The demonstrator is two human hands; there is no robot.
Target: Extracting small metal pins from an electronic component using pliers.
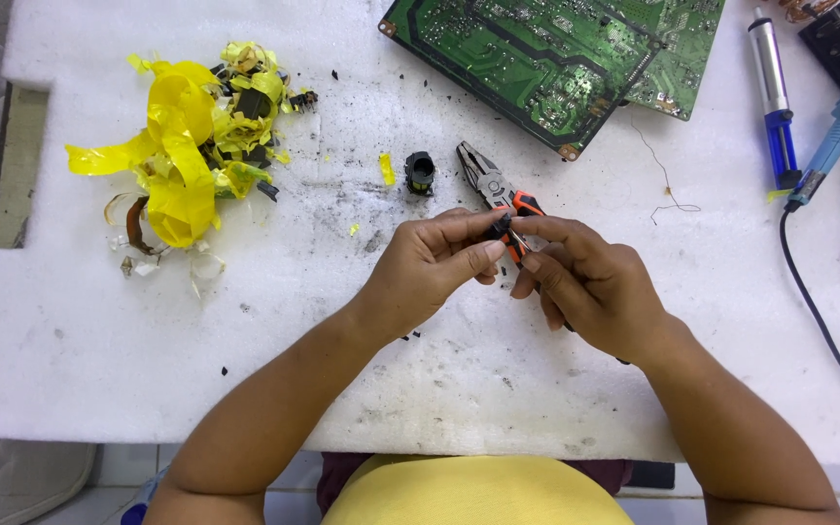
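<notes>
Small black part (500, 227) pinched between my two hands, held just above the white foam mat (439, 369), near its middle. My left hand (430, 267) grips it with thumb and forefinger closed on its left side. My right hand (590, 282) meets it from the right, fingers curled in and fingertips pressed on the same piece; what exactly that hand clamps is too small to make out.

Directly beneath my fingers: pliers (498, 194) with orange-and-black handles, lying on the mat, jaws pointing up-left, handles partly hidden under my hands. Just left of the pliers' tip, a black bobbin-like component (420, 172) stands alone, a scrap of yellow tape (387, 169) beside it.

Further left: heap of crumpled yellow tape (187, 146) mixed with dark fragments. Top centre: green circuit board (556, 58), a thin loose wire (663, 180) trailing below it. Far right: blue desoldering pump (775, 102) and blue-handled soldering iron (833, 136), cord running down the mat.
</notes>
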